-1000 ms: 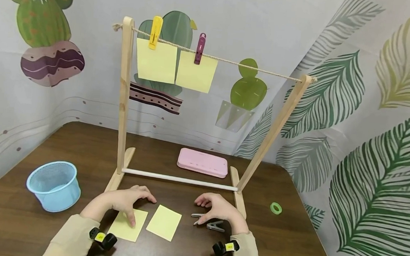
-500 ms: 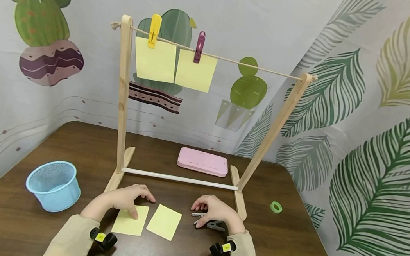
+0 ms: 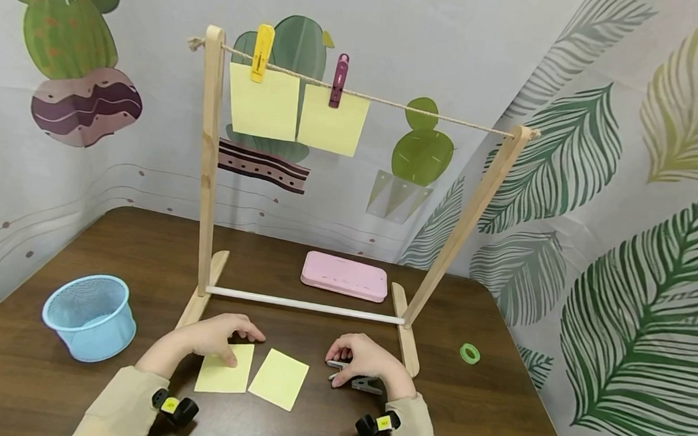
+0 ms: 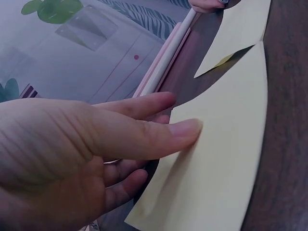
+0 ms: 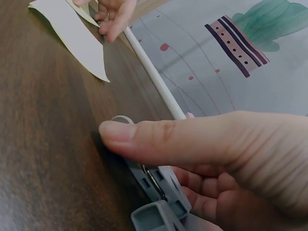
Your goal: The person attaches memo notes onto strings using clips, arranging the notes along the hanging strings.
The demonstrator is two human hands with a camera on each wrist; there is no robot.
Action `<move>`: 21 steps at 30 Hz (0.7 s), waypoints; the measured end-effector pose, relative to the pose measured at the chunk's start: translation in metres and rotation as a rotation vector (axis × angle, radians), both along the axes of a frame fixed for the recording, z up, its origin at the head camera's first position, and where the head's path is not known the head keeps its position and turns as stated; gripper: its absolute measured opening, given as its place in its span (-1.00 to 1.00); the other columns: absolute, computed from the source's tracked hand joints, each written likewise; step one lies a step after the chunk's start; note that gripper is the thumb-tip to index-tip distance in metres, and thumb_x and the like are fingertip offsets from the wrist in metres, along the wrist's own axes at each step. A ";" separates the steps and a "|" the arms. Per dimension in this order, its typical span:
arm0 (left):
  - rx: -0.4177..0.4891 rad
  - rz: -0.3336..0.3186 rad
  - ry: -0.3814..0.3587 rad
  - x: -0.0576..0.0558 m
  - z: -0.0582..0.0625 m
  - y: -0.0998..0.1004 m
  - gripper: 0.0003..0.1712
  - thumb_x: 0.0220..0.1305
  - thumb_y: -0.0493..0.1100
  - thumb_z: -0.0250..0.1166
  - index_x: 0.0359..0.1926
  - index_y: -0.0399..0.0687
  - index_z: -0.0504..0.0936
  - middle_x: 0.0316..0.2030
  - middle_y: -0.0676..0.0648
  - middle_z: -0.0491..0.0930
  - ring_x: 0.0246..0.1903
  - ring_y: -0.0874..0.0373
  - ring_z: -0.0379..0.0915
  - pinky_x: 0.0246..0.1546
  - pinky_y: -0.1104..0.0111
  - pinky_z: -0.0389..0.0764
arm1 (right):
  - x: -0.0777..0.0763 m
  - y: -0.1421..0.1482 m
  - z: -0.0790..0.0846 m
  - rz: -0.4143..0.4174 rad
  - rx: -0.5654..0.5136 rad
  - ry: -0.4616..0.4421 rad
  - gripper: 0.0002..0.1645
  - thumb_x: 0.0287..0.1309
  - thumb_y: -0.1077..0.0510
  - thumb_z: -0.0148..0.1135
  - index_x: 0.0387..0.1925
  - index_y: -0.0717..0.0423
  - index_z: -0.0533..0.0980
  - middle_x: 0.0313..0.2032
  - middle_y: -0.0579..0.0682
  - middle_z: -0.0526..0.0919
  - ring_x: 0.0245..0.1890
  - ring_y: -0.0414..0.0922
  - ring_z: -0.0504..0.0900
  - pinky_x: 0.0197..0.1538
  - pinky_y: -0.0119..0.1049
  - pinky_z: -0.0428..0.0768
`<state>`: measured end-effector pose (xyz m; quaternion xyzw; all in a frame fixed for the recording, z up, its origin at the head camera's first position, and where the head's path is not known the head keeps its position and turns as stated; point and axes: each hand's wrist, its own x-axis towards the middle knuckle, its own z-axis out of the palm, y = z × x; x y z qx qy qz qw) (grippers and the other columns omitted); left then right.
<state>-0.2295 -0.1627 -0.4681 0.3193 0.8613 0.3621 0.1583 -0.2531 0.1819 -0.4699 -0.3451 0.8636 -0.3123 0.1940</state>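
My left hand (image 3: 215, 338) lies over the left yellow sticky note (image 3: 222, 373), its thumb pressing on the paper. In the left wrist view the other fingers reach past the note's far edge. A second yellow note (image 3: 280, 379) lies just to its right. My right hand (image 3: 370, 358) is low over the table at the grey clothespin (image 5: 168, 185). Its fingers curl round behind that clothespin and its thumb crosses over it, hiding part of it. Two more notes hang from the cord, one under a yellow clothespin (image 3: 262, 53), the other under a purple clothespin (image 3: 339, 81).
A wooden rack (image 3: 209, 163) with a white crossbar (image 3: 304, 304) stands behind my hands. Beyond the bar lies a pink case (image 3: 345, 276). A blue mesh basket (image 3: 91, 319) is on the left, a green ring (image 3: 469, 353) on the right.
The left note has slid away from me and turned straighter beneath my left thumb. My right hand has shifted slightly left around the clothespin. The hanging notes stay where they were.
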 end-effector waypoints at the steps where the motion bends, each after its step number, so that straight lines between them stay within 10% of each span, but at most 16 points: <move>1: 0.004 0.004 -0.001 0.000 0.000 0.000 -0.36 -0.19 -0.45 0.49 0.06 -0.17 0.64 -0.14 0.01 0.56 -0.11 0.12 0.45 -0.11 0.35 0.49 | 0.000 0.000 0.000 -0.001 -0.001 0.002 -0.58 -0.29 0.19 0.64 -0.28 0.07 0.66 -0.41 -0.16 0.60 -0.39 -0.36 0.47 -0.27 -0.52 0.46; 21: 0.052 0.020 0.041 -0.004 -0.003 0.003 -0.36 -0.14 -0.48 0.45 0.08 -0.27 0.58 -0.14 -0.02 0.65 -0.13 0.08 0.53 -0.05 0.28 0.56 | -0.002 0.000 -0.003 -0.025 0.021 0.034 -0.57 -0.28 0.16 0.63 -0.25 0.03 0.66 -0.41 -0.23 0.58 -0.39 -0.35 0.48 -0.27 -0.51 0.47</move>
